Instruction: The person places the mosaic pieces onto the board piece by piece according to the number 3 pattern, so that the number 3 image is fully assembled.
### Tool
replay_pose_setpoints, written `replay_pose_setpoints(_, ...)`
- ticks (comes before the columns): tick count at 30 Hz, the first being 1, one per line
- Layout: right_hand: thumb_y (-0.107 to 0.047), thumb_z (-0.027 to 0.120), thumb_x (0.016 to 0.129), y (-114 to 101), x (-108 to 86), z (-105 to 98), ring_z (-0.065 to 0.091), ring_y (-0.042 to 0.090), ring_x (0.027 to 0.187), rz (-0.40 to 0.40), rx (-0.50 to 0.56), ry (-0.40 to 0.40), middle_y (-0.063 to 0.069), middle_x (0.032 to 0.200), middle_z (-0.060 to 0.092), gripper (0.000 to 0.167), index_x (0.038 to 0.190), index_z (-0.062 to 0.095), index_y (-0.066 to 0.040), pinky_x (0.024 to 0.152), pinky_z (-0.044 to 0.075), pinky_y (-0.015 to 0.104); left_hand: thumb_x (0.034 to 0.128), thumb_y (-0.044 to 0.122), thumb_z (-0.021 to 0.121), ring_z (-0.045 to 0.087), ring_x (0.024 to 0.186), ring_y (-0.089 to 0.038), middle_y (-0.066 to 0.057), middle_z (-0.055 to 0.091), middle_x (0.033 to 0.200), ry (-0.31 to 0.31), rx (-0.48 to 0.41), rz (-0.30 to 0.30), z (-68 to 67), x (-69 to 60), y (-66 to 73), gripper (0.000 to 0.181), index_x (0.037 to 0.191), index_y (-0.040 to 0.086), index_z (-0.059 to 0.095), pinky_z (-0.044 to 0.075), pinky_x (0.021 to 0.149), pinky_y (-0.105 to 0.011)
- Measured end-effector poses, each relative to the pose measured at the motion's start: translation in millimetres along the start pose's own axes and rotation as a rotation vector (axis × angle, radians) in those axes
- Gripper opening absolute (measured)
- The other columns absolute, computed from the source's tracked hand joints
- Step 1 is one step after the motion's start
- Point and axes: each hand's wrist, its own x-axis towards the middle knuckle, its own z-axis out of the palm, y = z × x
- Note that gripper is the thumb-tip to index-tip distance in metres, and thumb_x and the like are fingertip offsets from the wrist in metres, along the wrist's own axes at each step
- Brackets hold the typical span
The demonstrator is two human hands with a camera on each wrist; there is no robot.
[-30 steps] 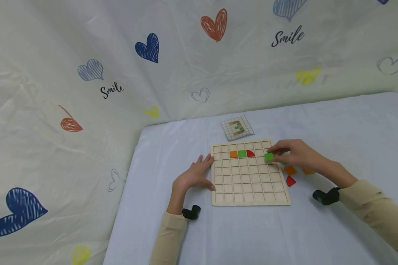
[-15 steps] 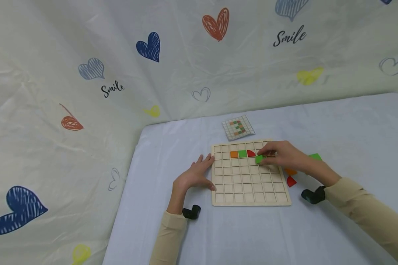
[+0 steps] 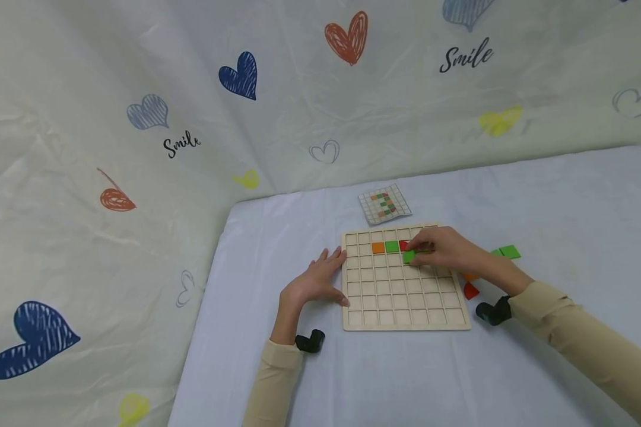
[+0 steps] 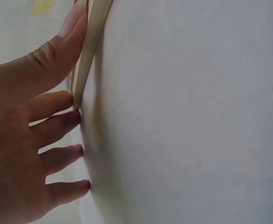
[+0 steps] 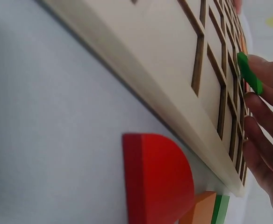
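A pale wooden grid board (image 3: 400, 327) lies on the table. In one of its upper rows sit an orange square tile (image 3: 378, 248), a green square tile (image 3: 392, 246) and a red quarter-circle tile (image 3: 403, 245), partly covered by my right fingers. My right hand (image 3: 446, 248) pinches another green square tile (image 5: 249, 74) over the board, just below that red one. In the right wrist view the pinched tile looks tilted. My left hand (image 3: 315, 280) rests at the board's left edge with spread fingers, its thumb touching the wooden rim (image 4: 90, 51).
Right of the board lie loose tiles: green ones (image 3: 510, 251), an orange one (image 3: 470, 277) and a red quarter-circle piece (image 5: 167, 179). A small pattern card (image 3: 385, 204) lies behind the board. White cloth (image 3: 406, 379) covers the table, and a heart-printed curtain (image 3: 278, 130) hangs behind.
My right hand has moved left across the board with the green tile, from the right edge to below the red quarter-circle. The left hand stays at the board's edge.
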Motion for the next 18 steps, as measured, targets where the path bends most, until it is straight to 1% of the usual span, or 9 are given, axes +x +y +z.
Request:
replay_pose_setpoints(5,-0.013,0.083,0.086,0.2,3.0,2.5,0.063,0.021,0.097,-0.028,-0.043,0.007,0.002,0.105,0.074,0.024,0.108,0.079,-0.006,0.083,0.054,0.038,0.0771,0.025,0.092,-0.002,0.161,-0.027,0.000,0.011,0.173,0.006,-0.015,0.000,-0.5,-0.7,0.9,0.113,0.165,0.014,0.023,0.005,0.131,-0.051)
replay_pose_setpoints(10,-0.011,0.084,0.084,-1.8,3.5,5.2,0.062,0.019,0.092,-0.055,-0.084,0.026,0.001,0.099,0.072,0.022,0.105,0.080,-0.006,0.081,0.054,0.037,0.0768,0.024,0.092,-0.002,0.161,-0.027,0.000,0.011,0.173,0.008,-0.027,0.002,-0.5,-1.7,1.1,0.113,0.165,0.014,0.023,0.005,0.131,-0.051)
replay_pose_setpoints(14,-0.011,0.086,0.083,-2.3,3.8,6.0,0.057,0.015,0.085,-0.072,-0.099,0.033,0.000,0.092,0.071,0.023,0.104,0.080,-0.005,0.079,0.050,0.036,0.0773,0.024,0.092,-0.003,0.161,-0.027,0.000,0.010,0.173,0.005,-0.033,0.000,-0.7,-1.4,1.4,0.113,0.165,0.015,0.022,0.004,0.131,-0.051)
replay_pose_setpoints(18,-0.011,0.086,0.083,-1.8,3.6,5.9,0.059,0.014,0.084,-0.067,-0.094,0.033,0.000,0.092,0.072,0.025,0.106,0.079,-0.005,0.079,0.050,0.035,0.0777,0.025,0.092,-0.003,0.161,-0.027,0.001,0.010,0.173,0.004,-0.025,-0.007,-0.6,-0.6,1.2,0.113,0.166,0.015,0.021,0.004,0.131,-0.051)
